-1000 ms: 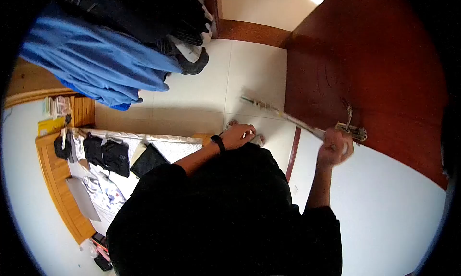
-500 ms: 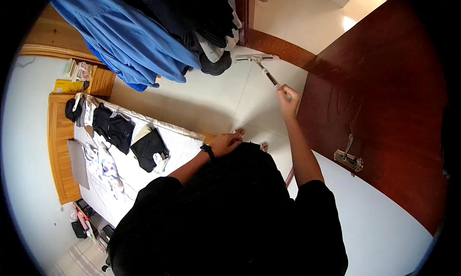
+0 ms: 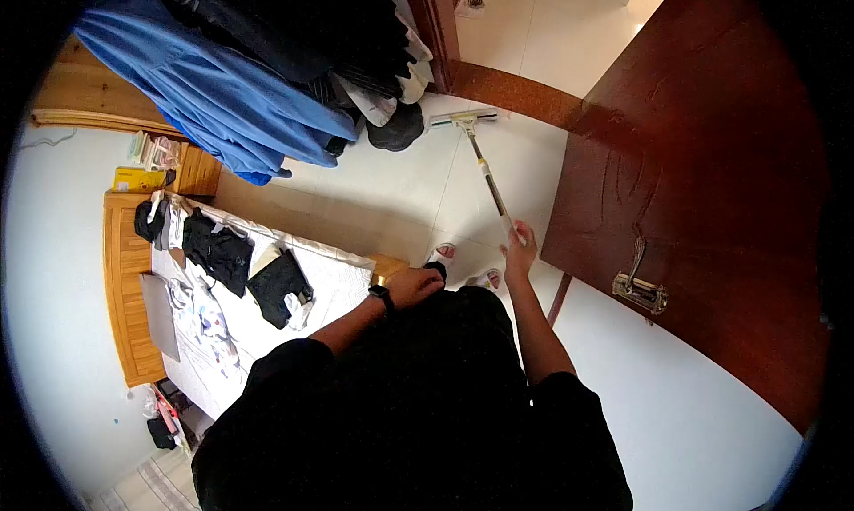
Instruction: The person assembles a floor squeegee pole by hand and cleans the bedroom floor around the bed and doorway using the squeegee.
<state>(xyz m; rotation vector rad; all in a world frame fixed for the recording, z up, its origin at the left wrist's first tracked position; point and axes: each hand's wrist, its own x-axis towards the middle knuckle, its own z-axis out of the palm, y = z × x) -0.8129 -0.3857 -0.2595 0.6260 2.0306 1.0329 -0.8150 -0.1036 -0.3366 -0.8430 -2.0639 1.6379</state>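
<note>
The upper end of a long-handled floor squeegee (image 3: 490, 186) is in my right hand (image 3: 519, 249), with fingers around the pole. Its wide flat head (image 3: 463, 119) rests on the pale tiles by the doorway, beyond my feet. My left hand (image 3: 416, 286), with a dark watch (image 3: 382, 297) at the wrist, lies against the front of my dark clothes. Its fingers are loosely bent, and I see nothing held in it. Below, my feet in light sandals (image 3: 444, 254) stand on the tiles.
A dark red door (image 3: 694, 182) stands open on the right, beside a brown threshold (image 3: 516, 93). Blue and black clothes (image 3: 240, 84) hang at upper left, with a dark cap (image 3: 396, 128) near the floor. Folded garments (image 3: 280, 289) lie on the bed (image 3: 342, 320) at left.
My right hand has come back toward my body, and more of the pole shows. The squeegee head has shifted slightly left and lower in view. My left hand stays by my clothes.
</note>
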